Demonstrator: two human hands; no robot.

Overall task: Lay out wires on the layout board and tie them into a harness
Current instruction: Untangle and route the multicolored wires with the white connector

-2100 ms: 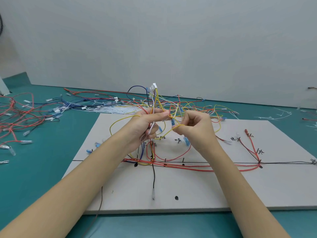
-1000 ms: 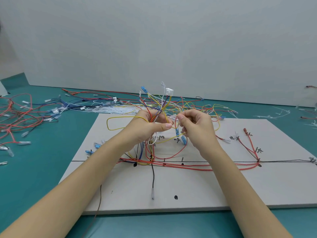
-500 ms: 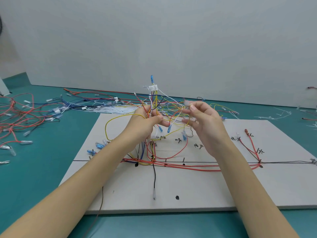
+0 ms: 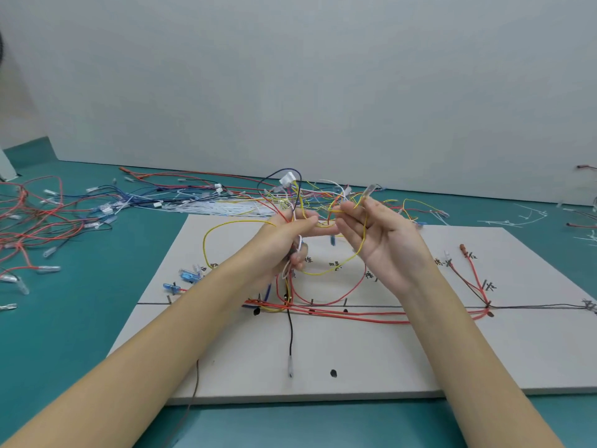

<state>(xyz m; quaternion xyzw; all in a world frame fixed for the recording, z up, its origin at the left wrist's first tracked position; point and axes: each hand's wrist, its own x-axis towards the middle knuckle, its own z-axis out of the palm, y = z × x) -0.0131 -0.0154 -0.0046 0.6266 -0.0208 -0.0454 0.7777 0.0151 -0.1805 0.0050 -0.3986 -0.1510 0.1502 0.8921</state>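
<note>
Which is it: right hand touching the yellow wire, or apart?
Touching. The head view shows the right hand pinching the yellow wire at its fingertips, with the wire trailing down across the palm.

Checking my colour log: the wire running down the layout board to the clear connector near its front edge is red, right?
No. The head view shows that wire is black, not red; it does run down the layout board to the clear connector near the front edge.

The layout board point(image 4: 484, 360) is bare at its near right; tangled wires point(image 4: 193, 202) crowd its far edge.
</note>
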